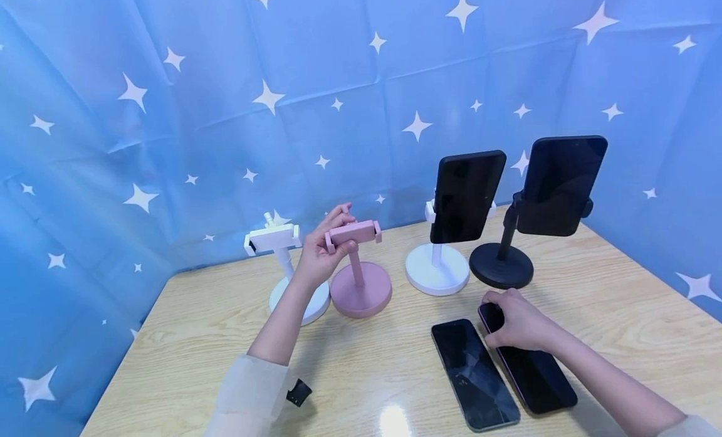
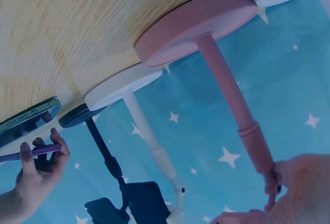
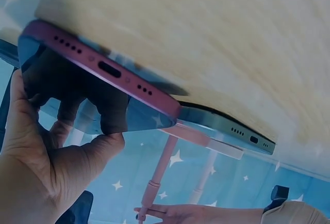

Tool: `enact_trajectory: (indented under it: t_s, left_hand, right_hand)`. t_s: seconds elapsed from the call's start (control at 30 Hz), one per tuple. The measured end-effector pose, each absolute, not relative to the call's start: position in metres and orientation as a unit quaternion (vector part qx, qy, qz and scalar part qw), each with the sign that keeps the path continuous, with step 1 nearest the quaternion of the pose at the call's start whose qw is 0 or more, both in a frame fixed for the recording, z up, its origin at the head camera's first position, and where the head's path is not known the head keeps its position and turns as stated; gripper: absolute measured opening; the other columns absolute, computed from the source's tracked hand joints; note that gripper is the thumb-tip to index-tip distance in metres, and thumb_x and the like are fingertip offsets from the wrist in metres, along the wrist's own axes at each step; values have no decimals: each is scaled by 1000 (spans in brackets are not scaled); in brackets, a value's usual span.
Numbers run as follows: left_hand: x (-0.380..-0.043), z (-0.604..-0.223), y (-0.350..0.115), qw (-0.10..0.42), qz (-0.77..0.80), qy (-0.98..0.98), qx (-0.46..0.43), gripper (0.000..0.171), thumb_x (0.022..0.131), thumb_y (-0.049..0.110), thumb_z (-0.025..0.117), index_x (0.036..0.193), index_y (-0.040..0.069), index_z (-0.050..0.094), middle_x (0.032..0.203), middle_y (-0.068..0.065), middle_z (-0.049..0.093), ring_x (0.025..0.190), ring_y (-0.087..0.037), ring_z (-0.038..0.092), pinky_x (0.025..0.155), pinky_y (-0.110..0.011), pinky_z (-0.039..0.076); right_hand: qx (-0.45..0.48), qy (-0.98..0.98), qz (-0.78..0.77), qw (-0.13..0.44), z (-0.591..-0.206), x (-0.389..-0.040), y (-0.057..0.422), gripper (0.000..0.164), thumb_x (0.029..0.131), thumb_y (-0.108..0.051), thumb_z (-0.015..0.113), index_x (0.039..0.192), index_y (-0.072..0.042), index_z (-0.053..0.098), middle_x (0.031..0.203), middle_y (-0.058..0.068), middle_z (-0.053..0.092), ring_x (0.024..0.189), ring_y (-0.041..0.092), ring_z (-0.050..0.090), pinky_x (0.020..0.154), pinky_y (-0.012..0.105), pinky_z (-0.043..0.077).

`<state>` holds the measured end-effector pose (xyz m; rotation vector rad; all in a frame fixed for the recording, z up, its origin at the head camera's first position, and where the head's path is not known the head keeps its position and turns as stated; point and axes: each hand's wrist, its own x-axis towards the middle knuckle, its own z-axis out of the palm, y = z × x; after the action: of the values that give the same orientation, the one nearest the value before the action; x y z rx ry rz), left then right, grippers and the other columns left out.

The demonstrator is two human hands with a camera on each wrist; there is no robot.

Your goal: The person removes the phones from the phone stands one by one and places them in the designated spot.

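My left hand (image 1: pixel 320 249) holds the clamp head of a pink phone stand (image 1: pixel 365 293), thumb in front and other fingers behind. The stand's round base rests on the table, and its clamp carries no phone. At the right, my right hand (image 1: pixel 523 324) grips a dark phone with a purple edge (image 1: pixel 541 377) by its long sides near the far end. In the right wrist view the phone's purple bottom edge (image 3: pixel 111 69) shows its charging port. Just left of it lies another dark phone with a greenish edge (image 1: pixel 474 377), screen up.
A white stand (image 1: pixel 276 237) with a bare clamp stands left of the pink one. Farther right, a white stand (image 1: pixel 437 271) and a black stand (image 1: pixel 502 264) each hold a dark phone upright. A small black object (image 1: pixel 299 393) sits near my left sleeve. Starry blue cloth (image 1: pixel 338 142) hangs behind the table.
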<state>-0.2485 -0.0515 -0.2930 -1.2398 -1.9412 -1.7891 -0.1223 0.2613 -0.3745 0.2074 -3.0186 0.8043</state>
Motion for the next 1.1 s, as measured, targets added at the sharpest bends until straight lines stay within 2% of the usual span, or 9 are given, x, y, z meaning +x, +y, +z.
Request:
enact_trajectory:
  t_s: [0.17, 0.4, 0.57, 0.83, 1.1]
  left_hand:
    - [-258, -301, -52, 105, -614, -659, -422, 33, 77, -16, 60, 109, -14, 51, 137, -27, 37, 131, -35, 33, 95, -25, 40]
    - [-269, -310, -52, 81, -612, -666, -418, 35, 79, -8, 62, 113, -10, 53, 142, -16, 37, 133, -22, 32, 99, -34, 39]
    - [-269, -310, -53, 75, -614, -666, -417, 36, 79, -5, 63, 113, -9, 53, 142, -13, 37, 133, -20, 32, 100, -39, 38]
    - [-270, -311, -56, 68, -621, -658, -421, 49, 78, 23, 64, 114, -8, 52, 143, -15, 35, 134, -20, 31, 100, -38, 38]
    - [-267, -310, -57, 64, -627, -656, -416, 43, 80, 14, 64, 114, -8, 51, 144, -13, 34, 134, -20, 30, 100, -38, 37]
  right_hand:
    - [61, -967, 247, -1, -375, -123, 260, 51, 53, -18, 79, 97, -4, 58, 90, 15, 51, 84, 28, 44, 64, 33, 41]
    - [39, -972, 229, -27, -375, -122, 259, 60, 55, -21, 80, 106, 0, 55, 100, 23, 48, 84, 32, 49, 64, 39, 43]
    - [40, -971, 234, -36, -375, -123, 259, 60, 55, -24, 81, 105, -1, 55, 97, 20, 49, 84, 30, 47, 63, 37, 42]
    - [41, -967, 243, -56, -376, -128, 261, 54, 60, -27, 80, 102, -2, 57, 93, 15, 49, 84, 28, 45, 63, 36, 42]
    - [44, -975, 211, -46, -378, -132, 261, 47, 66, -30, 75, 100, -2, 59, 89, 12, 53, 84, 28, 45, 66, 40, 35]
